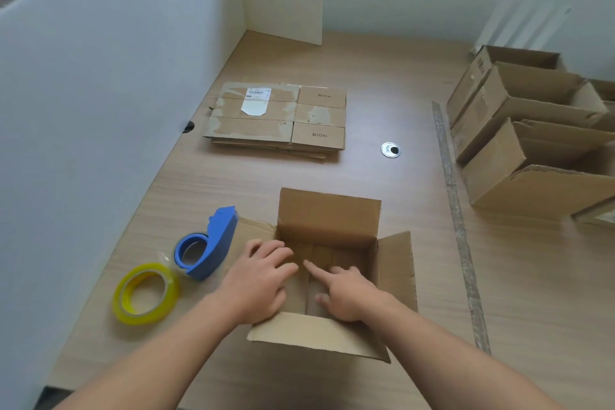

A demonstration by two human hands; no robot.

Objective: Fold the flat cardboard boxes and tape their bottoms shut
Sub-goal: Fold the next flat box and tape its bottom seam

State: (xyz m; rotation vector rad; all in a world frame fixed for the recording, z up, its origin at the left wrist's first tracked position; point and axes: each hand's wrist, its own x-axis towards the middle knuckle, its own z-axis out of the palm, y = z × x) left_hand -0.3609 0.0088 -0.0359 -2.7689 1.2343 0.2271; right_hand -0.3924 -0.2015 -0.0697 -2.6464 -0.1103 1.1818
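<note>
You are working inside the box [329,213] that is standing upright on the worktop [382,103] right in front of you, with its top flaps splayed outward. Your left hand [263,280] is reaching in at the left wall, its fingers spread and fairly straight, gripping nothing. Your right hand [346,293] is lying over the box floor with the index finger stretched toward the middle seam and the other fingers partly curled; it is holding nothing either.

By my reading, you are pressing the bottom flaps flat, so this box is already folded into shape. I cannot tell whether tape is on its underside, since that face is hidden.

Several folded boxes [519,143] are sitting in a row at the right edge, so a good part of the job looks done. A stack of flat boxes [276,116] is waiting farther back, near the middle of the worktop, so more folding and taping is left.

The blue dispenser [219,243] is standing just beside the box's left flap, and a yellow tape roll [146,293] is lying just next to it, both within easy reach of your left hand.
</note>
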